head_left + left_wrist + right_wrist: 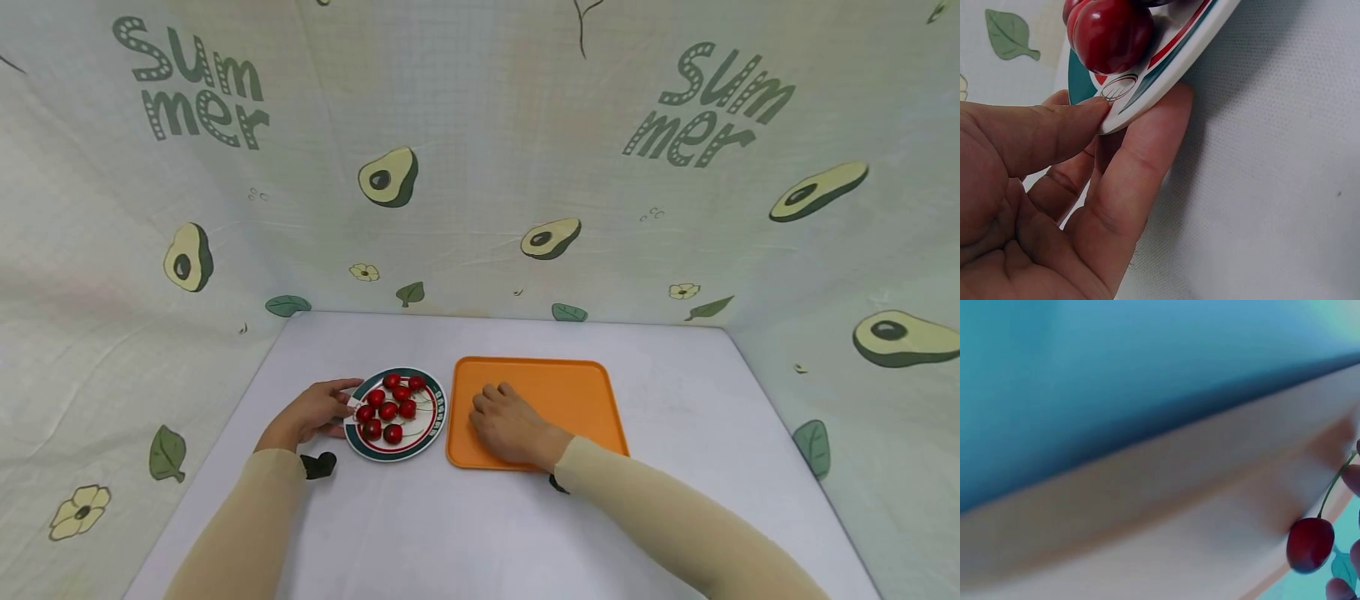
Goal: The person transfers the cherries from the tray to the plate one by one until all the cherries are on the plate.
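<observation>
My left hand (315, 410) grips the near-left rim of a round plate (441, 410), white with a dark green border. In the left wrist view the thumb (1079, 122) lies on top of the rim and the other fingers are beneath it. Several red cherries (387, 410) with thin stems lie on the plate. Over the left part of an orange tray (573, 392) is my right hand (513, 423), its fingers curled. At the right edge of the right wrist view, the fingertips (1352, 478) pinch the stem of a single cherry (1310, 545), which hangs below them.
The plate and tray stand side by side on a white-covered table (420, 533). A patterned cloth (480, 167) with avocados and leaves rises behind and along both sides. A black strap end (319, 465) shows below the left wrist.
</observation>
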{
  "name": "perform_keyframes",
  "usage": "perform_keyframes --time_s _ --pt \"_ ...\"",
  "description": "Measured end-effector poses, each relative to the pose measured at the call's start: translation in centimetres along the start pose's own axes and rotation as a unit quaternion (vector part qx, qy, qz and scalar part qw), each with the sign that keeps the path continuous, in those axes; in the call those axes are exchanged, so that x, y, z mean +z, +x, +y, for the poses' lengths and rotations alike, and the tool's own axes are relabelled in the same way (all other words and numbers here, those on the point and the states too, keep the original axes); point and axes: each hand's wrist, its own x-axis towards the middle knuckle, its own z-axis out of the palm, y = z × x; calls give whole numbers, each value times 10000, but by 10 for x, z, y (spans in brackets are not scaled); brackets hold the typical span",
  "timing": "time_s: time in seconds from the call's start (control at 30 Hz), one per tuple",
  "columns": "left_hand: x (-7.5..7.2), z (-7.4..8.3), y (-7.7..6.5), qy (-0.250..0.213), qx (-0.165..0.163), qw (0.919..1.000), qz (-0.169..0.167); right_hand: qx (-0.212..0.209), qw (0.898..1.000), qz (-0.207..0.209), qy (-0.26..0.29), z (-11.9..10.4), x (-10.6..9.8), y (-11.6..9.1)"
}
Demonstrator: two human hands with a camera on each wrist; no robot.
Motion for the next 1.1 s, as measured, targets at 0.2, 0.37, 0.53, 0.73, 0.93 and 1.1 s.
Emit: perform_keyframes --time_s 0.2,0.37,0.53,0.73,0.93,1.1 --pt "0 0 0 -78 17 10000 12 -304 9995 -10 -89 7 0 -21" --pt "1 -1 1 -64 5 10000 26 -350 9992 -56 158 17 -2 -45" --pt "0 -1 2 -78 -13 10000 4 -116 9990 -83 429 28 1 -66" --pt "-3 1 2 -65 -12 10000 -36 480 9958 399 669 35 7 -71" --pt "-2 0 4 -86 -17 10000 -15 1073 9878 473 1022 31 10 -64" --pt "-1 -1 4 -143 -34 9999 -8 1207 9861 236 1119 27 12 -58"
